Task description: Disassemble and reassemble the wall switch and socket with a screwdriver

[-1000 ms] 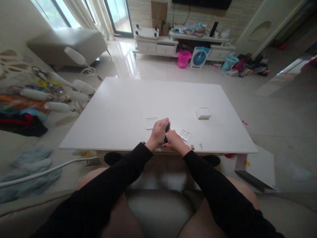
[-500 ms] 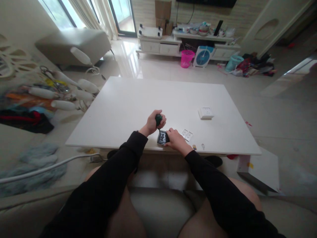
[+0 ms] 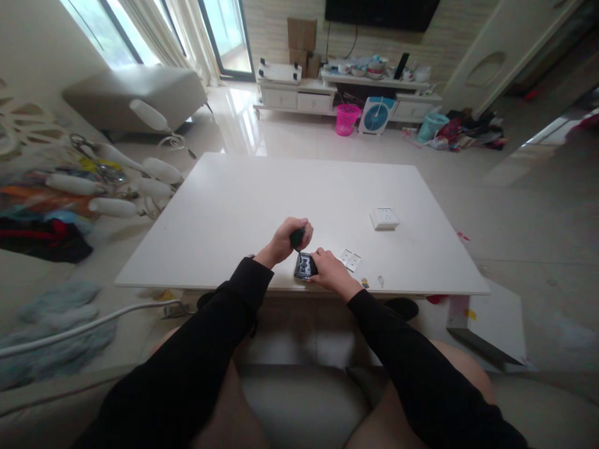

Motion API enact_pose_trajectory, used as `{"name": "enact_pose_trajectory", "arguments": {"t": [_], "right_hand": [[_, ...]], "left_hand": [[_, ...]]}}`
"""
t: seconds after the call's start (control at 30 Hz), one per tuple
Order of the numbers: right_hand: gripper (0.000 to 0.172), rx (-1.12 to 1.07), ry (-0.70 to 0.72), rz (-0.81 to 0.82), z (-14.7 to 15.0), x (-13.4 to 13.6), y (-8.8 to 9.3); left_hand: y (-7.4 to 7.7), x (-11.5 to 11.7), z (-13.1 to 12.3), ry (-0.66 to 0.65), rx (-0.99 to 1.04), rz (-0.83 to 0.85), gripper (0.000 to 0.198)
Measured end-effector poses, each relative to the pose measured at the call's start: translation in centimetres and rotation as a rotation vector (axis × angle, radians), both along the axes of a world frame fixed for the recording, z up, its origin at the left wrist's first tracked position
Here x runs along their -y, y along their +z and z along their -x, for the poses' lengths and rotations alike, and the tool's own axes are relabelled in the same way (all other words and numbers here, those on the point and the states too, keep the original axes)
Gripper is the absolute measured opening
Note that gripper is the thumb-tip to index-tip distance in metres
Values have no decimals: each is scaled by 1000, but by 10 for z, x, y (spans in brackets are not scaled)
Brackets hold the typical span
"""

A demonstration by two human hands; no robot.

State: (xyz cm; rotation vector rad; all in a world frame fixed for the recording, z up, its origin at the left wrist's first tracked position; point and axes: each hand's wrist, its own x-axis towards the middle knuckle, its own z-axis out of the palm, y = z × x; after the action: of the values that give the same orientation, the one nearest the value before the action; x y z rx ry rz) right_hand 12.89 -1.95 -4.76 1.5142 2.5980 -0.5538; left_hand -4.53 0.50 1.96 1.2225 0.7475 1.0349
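Note:
My left hand (image 3: 289, 238) is wrapped round the dark green handle of a screwdriver (image 3: 297, 237), whose thin shaft points down at a small black device (image 3: 304, 266). The device lies near the front edge of the white table (image 3: 262, 193). From its right side my right hand (image 3: 330, 269) grips it, fingers at the back edge and thumb in front. Just right of that hand are two flat white socket plates (image 3: 350, 260). A small yellowish piece (image 3: 365, 282) and a small pale piece (image 3: 380, 281) lie by the front edge.
A white socket box (image 3: 384, 218) sits on the table's right part. Lamp arms with white shades (image 3: 150, 115) stand at the table's left. Beyond are a pink basket (image 3: 347, 120), a blue fan (image 3: 376, 115) and a low cabinet (image 3: 279, 98). A white hose (image 3: 93, 324) runs at lower left.
The whole view has shifted slightly, so the table front appears lower. My left hand has tilted the screwdriver handle a little; both hands keep their holds.

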Motion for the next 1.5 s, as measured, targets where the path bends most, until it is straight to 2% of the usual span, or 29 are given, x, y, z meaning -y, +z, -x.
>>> {"name": "enact_pose_trajectory", "arguments": {"t": [0.13, 0.27, 0.4, 0.5, 0.6, 0.7, 0.8, 1.13, 1.23, 1.37, 1.5], "right_hand": [[53, 0, 27, 15, -1, -1, 2], [55, -36, 68, 18, -5, -3, -1], [65, -79, 71, 8, -11, -5, -7], [80, -91, 58, -2, -17, -9, -7], [85, -41, 24, -12, -25, -14, 0], [66, 52, -18, -14, -36, -21, 9], [49, 142, -73, 0, -50, -27, 14], [28, 266, -215, -7, -82, -33, 6], [28, 254, -223, -8, -84, -33, 1], [40, 235, -214, -16, -81, -33, -3], [38, 227, -208, -53, -76, -30, -8]], "left_hand": [[16, 2, 18, 93, -86, -30, 40], [16, 1, 32, 138, -576, -90, 33], [-6, 0, 37, 160, -1036, -157, 21], [-28, -1, 38, 48, -1268, -109, 10], [-49, 0, 39, -81, -1463, -75, 28], [-64, 4, 43, -172, -1562, -114, 36], [-72, 9, 48, -201, -1610, -128, 36], [-83, 15, 48, -226, -1629, -235, 27], [-86, 16, 48, -210, -1625, -245, 26], [-90, 18, 49, -204, -1608, -241, 27], [-92, 19, 49, -188, -1633, -286, 26]]}}
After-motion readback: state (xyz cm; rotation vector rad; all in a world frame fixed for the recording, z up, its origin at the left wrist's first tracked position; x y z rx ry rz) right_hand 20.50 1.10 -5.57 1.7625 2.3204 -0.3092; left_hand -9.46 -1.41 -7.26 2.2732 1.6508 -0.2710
